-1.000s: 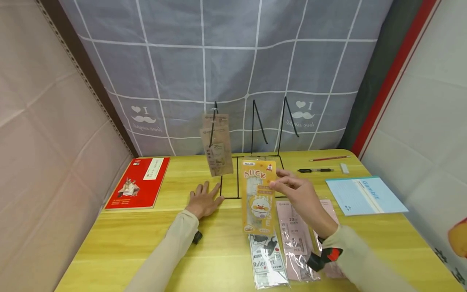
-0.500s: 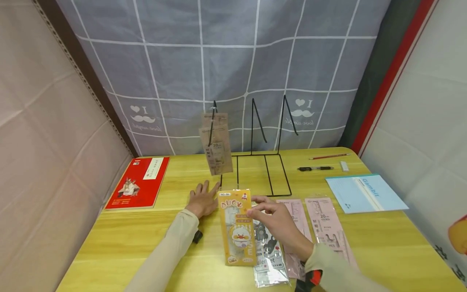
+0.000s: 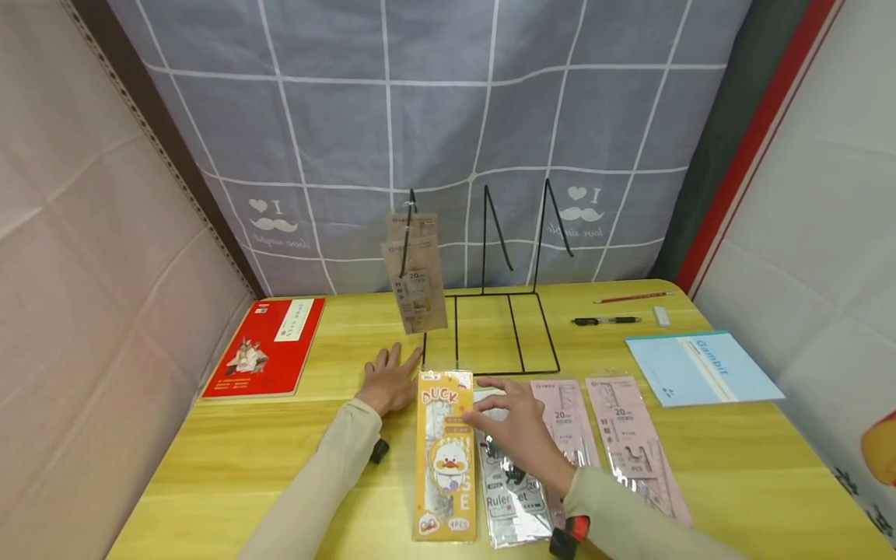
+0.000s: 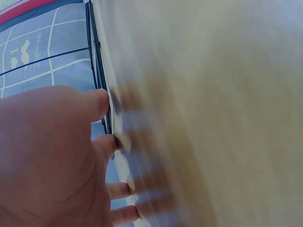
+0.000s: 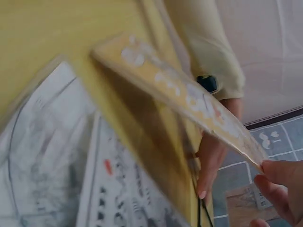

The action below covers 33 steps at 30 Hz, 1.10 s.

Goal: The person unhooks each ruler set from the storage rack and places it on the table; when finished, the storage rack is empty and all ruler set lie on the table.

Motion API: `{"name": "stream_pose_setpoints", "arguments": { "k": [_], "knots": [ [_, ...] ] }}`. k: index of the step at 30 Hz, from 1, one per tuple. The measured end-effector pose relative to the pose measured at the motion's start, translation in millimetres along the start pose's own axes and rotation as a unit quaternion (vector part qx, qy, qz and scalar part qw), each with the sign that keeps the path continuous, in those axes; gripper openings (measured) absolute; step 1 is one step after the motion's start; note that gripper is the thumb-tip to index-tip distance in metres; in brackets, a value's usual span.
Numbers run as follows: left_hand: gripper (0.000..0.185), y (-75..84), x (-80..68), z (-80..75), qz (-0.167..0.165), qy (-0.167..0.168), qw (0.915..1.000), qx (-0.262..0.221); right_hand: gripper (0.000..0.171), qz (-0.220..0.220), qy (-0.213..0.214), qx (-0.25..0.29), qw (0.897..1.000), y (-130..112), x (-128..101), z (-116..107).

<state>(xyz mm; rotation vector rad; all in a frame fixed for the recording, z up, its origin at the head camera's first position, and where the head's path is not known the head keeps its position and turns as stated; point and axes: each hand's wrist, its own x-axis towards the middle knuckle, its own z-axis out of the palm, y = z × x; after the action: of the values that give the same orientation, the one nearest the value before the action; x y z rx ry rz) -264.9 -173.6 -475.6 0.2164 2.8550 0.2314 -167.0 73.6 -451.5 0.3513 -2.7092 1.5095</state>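
Note:
My right hand (image 3: 505, 414) pinches the upper right edge of a yellow "DUCK" stationery pack (image 3: 445, 451), which lies lengthwise near the table's front. In the right wrist view the pack (image 5: 189, 99) is tilted, its top end raised in my fingertips (image 5: 279, 179) and its lower end near the table. My left hand (image 3: 390, 381) lies flat with spread fingers on the yellow table (image 3: 231, 467), against the base of a black wire hanging rack (image 3: 504, 327). The left wrist view shows that hand (image 4: 52, 161) beside the rack wire (image 4: 94, 71).
Brown packs (image 3: 417, 272) hang on the rack's left hook. A silver ruler-set pack (image 3: 514, 498) and two pink packs (image 3: 568, 420) (image 3: 628, 443) lie right of the duck pack. Further out are a red notebook (image 3: 269, 346), a blue notebook (image 3: 700, 365), a pen (image 3: 605, 320), a pencil (image 3: 633, 297) and an eraser (image 3: 661, 315).
My right hand has carried the duck pack from in front of the rack down and to the left, lowering it toward the table front. The left hand has stayed put.

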Motion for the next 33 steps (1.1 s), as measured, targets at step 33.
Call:
{"name": "stream_pose_setpoints", "arguments": {
  "k": [33],
  "knots": [
    [0.067, 0.5, -1.9, 1.2, -0.013, -0.007, 0.9994, -0.032, 0.015, -0.046, -0.008, -0.191, 0.981, 10.1, -9.1, 25.3]
  ]
}}
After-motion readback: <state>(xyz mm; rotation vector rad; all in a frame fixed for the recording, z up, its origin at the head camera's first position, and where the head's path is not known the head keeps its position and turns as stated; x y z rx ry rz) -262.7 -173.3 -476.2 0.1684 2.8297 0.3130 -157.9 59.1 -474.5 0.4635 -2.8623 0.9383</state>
